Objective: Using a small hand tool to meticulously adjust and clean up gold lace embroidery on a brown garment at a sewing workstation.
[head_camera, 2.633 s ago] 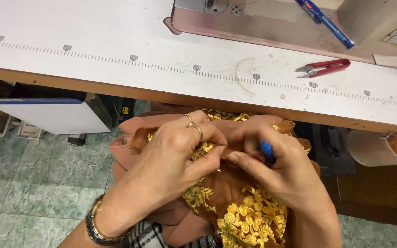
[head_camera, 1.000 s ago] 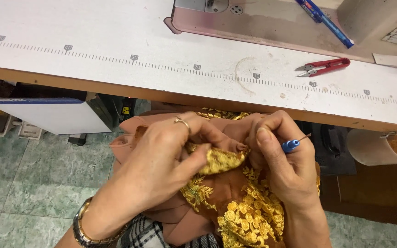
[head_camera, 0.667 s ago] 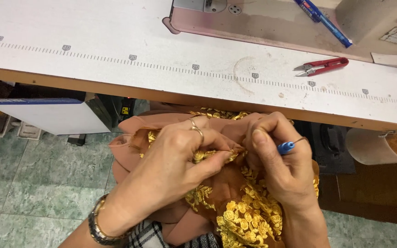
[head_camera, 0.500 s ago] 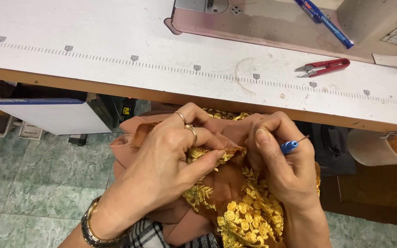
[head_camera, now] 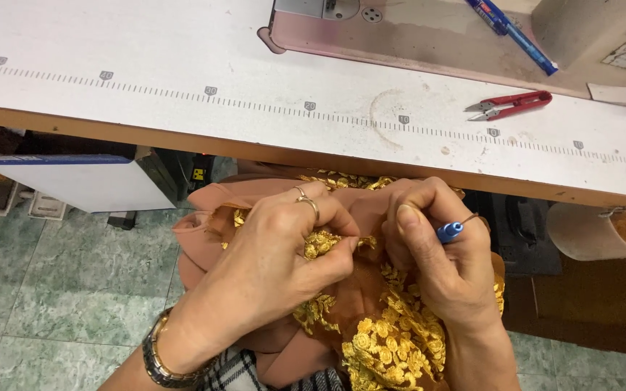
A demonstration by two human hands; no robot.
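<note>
The brown fabric with gold embroidery (head_camera: 371,318) is bunched just below the sewing table (head_camera: 182,108). It is pinched by the left hand (head_camera: 277,261), whose grip has been regathered, while the blue-handled tool (head_camera: 449,231) is still clasped in the right hand (head_camera: 436,268); the work appears mid-course.

Two hands on one cloth (head_camera: 342,311), left (head_camera: 284,253) and right (head_camera: 440,261). One blue tool (head_camera: 449,232), one ring (head_camera: 306,203), one bracelet (head_camera: 157,358). Up top, one snips (head_camera: 508,105), one pen (head_camera: 512,36).
</note>
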